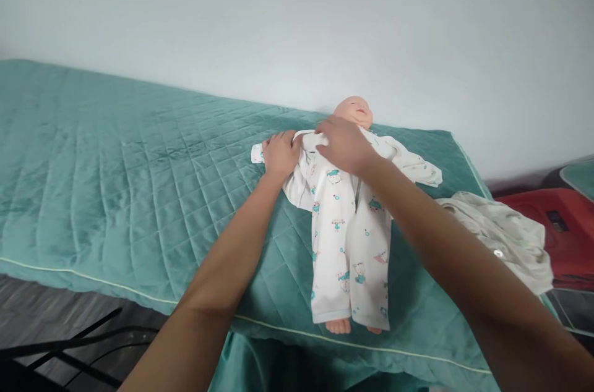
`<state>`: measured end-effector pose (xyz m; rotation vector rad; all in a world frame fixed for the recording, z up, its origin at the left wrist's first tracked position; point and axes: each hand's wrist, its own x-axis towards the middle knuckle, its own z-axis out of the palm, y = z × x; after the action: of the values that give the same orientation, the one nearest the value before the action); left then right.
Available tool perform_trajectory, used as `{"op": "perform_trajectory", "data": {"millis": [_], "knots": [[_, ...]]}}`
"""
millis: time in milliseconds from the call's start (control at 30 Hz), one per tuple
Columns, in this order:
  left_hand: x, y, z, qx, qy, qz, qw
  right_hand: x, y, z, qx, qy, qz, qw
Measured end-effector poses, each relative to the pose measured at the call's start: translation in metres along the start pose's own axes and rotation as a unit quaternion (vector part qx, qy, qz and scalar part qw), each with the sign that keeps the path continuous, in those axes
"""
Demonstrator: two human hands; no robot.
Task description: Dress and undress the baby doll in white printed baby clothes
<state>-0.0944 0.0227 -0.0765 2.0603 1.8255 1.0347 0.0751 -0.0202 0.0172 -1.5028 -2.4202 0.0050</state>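
A baby doll (355, 109) lies on its back with its head toward the wall. It wears a white printed shirt (301, 185) and white printed trousers (330, 243), and its bare feet show below the hems. My left hand (281, 154) is closed round the shirt sleeve on the doll's left-of-picture side, with the cuff (257, 154) sticking out past my fingers. Over the doll's upper chest, my right hand (346, 143) pinches the shirt cloth near the shoulder. The other sleeve (413, 163) stretches out to the right. My right hand covers part of the chest and neck.
A green quilted cover (116, 182) spreads over the bed against a pale wall (278, 21). Crumpled light clothing (505, 231) lies at the right edge, beside a red case (552, 219). Dark metal legs (78, 342) stand at the lower left.
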Motion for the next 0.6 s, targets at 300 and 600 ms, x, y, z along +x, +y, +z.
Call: {"op": "perform_trajectory", "data": {"millis": [300, 600], "knots": [[0.003, 0.0, 0.0, 0.021, 0.011, -0.004, 1.0, 0.06, -0.014, 0.044, -0.103, -0.128, -0.019, 0.986], [-0.001, 0.007, -0.01, 0.092, -0.009, -0.028, 0.995, 0.058, -0.012, 0.025, -0.166, -0.194, -0.012, 0.967]]}}
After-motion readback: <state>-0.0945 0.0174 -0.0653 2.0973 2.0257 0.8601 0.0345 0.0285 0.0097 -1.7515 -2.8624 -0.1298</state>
